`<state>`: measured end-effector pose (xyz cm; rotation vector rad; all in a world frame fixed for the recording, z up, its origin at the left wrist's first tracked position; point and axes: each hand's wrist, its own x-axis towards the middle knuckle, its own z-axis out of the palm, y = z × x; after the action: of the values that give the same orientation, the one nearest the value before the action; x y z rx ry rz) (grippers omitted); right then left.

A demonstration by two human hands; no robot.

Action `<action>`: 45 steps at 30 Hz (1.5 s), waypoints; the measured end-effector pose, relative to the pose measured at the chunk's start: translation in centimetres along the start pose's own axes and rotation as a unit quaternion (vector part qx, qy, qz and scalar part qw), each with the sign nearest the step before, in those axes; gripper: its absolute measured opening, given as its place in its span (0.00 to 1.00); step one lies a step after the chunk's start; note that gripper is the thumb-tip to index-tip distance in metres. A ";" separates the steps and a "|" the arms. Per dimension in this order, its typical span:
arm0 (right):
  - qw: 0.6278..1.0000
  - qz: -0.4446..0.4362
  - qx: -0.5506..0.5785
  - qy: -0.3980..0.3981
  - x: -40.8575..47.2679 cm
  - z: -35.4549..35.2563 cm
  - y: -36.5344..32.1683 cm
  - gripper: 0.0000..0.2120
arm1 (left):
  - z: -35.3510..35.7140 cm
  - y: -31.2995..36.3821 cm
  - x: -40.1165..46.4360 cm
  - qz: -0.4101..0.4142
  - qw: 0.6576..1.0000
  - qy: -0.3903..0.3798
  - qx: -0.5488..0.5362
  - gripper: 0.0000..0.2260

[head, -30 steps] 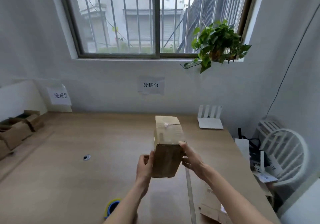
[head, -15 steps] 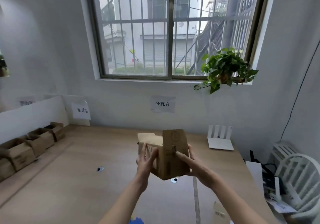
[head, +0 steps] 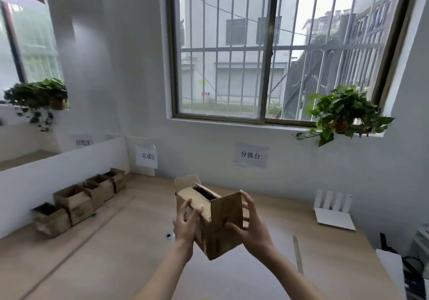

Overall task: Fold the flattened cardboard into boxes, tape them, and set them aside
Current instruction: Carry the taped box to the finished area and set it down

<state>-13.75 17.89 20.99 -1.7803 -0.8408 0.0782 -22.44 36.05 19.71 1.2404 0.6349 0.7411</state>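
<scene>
Soft daylight came through the barred window (head: 274, 51), leaving the room evenly bright with faint shadows. The left wall (head: 76, 44) looked smeared and blurred. Straight lines bowed toward the edges, wide-angle fashion.

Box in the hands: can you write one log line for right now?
box: held, top open | left hand: gripping | right hand: gripping | step: set aside

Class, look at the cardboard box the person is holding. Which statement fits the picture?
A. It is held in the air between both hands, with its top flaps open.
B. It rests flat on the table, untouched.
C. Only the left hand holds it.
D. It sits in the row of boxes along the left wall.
A: the cardboard box is off the table between the left hand and right hand, its dark opening showing.
</scene>
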 end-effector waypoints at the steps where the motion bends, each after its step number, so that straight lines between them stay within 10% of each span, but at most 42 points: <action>1: 1.000 -0.018 -0.023 0.008 -0.1 1.9 -0.8 0.42 | -1.3 0.4 0.5 0.016 0.999 0.025 0.017 0.23; 20: 0.989 -0.055 -0.099 -0.096 4.1 33.6 -10.6 0.47 | -32.7 5.1 9.4 0.139 0.943 0.092 0.288 0.22; 30: 0.965 -0.124 -0.128 -0.190 13.9 52.8 -10.9 0.47 | -53.9 6.3 19.8 0.085 0.815 0.119 0.561 0.28; 45: 0.926 -0.116 -0.200 -0.298 23.7 81.0 -9.9 0.48 | -75.3 6.0 35.8 -0.010 0.784 0.109 0.611 0.28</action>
<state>-36.92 98.32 6.32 -2.0521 -1.5924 0.3240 -59.62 110.06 8.26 2.3367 1.4385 0.3955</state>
